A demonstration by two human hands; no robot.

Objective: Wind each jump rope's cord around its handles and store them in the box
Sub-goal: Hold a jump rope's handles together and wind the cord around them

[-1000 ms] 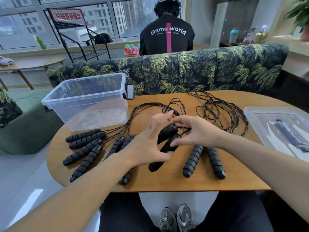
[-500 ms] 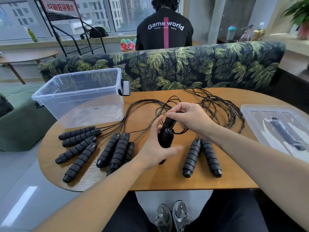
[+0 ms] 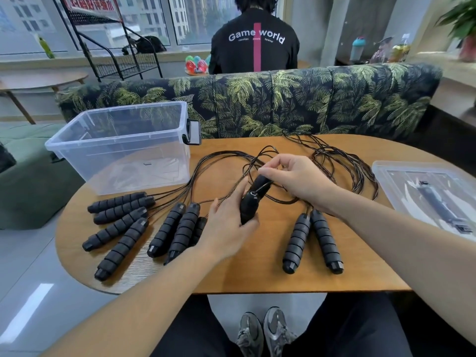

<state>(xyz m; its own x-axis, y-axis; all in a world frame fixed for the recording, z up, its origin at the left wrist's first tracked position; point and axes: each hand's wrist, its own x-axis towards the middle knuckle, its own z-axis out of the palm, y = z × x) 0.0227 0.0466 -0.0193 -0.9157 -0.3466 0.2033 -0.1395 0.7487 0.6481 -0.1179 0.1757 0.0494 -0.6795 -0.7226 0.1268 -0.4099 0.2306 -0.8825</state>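
My left hand (image 3: 226,225) grips a pair of black foam jump-rope handles (image 3: 251,202), held together and tilted up above the wooden table (image 3: 231,276). My right hand (image 3: 296,179) pinches the thin black cord (image 3: 283,200) right at the top of those handles. Loose cords (image 3: 342,163) lie tangled on the table behind. Several more black handles (image 3: 118,222) rest at the left, a group (image 3: 177,230) sits under my left wrist, and a pair (image 3: 311,240) lies to the right. The clear plastic box (image 3: 118,148) stands open at the back left, with nothing inside.
The box's clear lid (image 3: 425,197) lies at the table's right edge. A leaf-patterned sofa (image 3: 283,99) backs the table, with a person in a black shirt (image 3: 253,42) seated beyond it, facing away. My shoes (image 3: 265,331) show below the near edge.
My left hand lifted the two handles from lying on the table to a raised, upright tilt. My right hand moved up to their top end, holding the cord.
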